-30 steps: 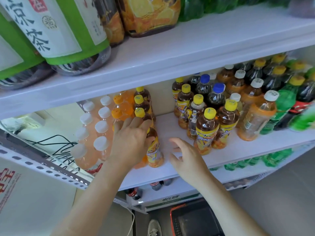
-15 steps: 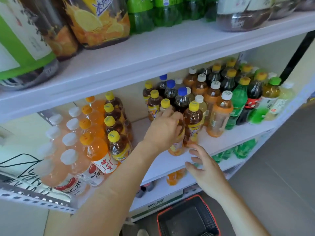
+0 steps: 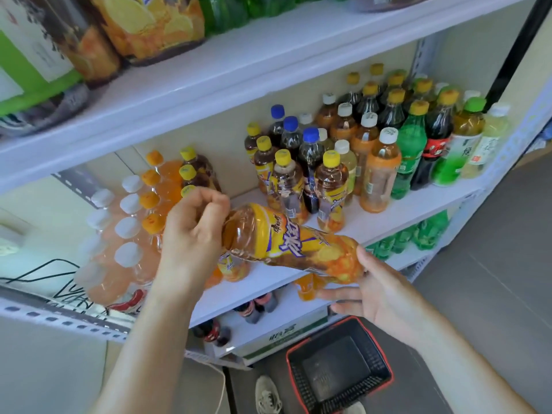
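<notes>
From my end I see the left hand (image 3: 194, 234) curled tight round the neck end of the yellow-label bottle (image 3: 292, 243), its fingers wrapped so far over that the cap is hidden from me. The bottle lies nearly level in the air, neck to the left and a little higher, base to the right and a little lower, just in front of the edge of the middle shelf (image 3: 385, 222) and clear of its surface. The right hand (image 3: 379, 294) is spread open beneath the base, palm up, fingers fairly straight and pointing left under the bottle, thumb up against the bottom end; it cradles rather than clasps. Behind the bottle a cluster of yellow-capped bottles (image 3: 331, 192) with the same label stands upright on the shelf. More bottles, orange-capped (image 3: 155, 201) and white-capped (image 3: 128, 228), are lined up on the left side, partly behind the left hand. Green bottles (image 3: 409, 153) and dark ones stand further right. Down on the floor, below the right forearm, sits a black basket (image 3: 301, 383) with a red rim, and a pale shoe (image 3: 267, 395) shows just beside it.
</notes>
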`<state>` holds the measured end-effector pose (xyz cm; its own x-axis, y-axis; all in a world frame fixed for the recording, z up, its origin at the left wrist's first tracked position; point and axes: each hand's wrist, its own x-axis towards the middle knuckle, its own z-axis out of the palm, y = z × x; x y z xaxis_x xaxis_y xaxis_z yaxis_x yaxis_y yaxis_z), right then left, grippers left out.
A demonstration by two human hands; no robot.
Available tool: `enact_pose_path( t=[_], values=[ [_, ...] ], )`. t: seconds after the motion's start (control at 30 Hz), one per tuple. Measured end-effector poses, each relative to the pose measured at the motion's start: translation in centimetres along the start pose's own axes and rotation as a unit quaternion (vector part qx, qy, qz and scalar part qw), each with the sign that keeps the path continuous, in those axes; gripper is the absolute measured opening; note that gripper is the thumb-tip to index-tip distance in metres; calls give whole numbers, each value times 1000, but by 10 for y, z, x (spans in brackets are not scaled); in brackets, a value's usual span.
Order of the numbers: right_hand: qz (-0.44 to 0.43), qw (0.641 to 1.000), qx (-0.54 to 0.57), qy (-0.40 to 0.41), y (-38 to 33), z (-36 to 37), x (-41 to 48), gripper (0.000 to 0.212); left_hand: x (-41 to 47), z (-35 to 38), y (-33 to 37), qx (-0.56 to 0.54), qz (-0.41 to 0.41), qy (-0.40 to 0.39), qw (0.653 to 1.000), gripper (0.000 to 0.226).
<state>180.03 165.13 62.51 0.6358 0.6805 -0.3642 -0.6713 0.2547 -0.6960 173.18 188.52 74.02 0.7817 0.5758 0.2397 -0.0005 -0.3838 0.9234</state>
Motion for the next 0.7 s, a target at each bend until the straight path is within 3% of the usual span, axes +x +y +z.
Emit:
enact_pose_path(
  t=[0.17,0.33,0.43,0.6,0.7],
  values=[
    [-108,993,-35,2,-21,13,-20,60,-20,-12,4,-124,-113,19,986,23],
    [-128,990,-44,31,-26,14,-33,46,-31,-20,7,-185,-123,-15,975,23],
    [-134,989,-49,31,-29,16,-41,47,-34,-20,6,-211,-112,-25,971,21],
    [-155,985,-73,5,-37,18,-53,58,-38,-17,1,-143,-93,-60,983,33],
    [-169,982,-81,-25,-41,12,-56,56,-37,-14,-4,-109,-139,-29,984,40]
  ],
)
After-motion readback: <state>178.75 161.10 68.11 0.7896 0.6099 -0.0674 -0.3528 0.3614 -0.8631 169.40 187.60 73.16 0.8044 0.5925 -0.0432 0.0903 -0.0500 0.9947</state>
